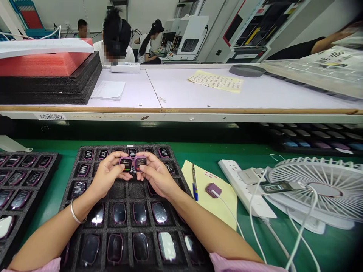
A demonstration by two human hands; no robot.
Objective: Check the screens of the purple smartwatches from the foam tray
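Note:
My left hand pinches a small purple-rimmed smartwatch body with a lit screen. My right hand pinches a second one right beside it, the two almost touching. Both are held above a black foam tray whose pockets hold several more such watch bodies, some lit, some dark. A few pockets under my hands are bare. A silver bangle is on my left wrist.
A second foam tray of watches lies at the left. To the right lie a yellow sheet with a blue pen, a purple charger puck, a white power strip and a white fan. A raised shelf runs behind, with people working beyond.

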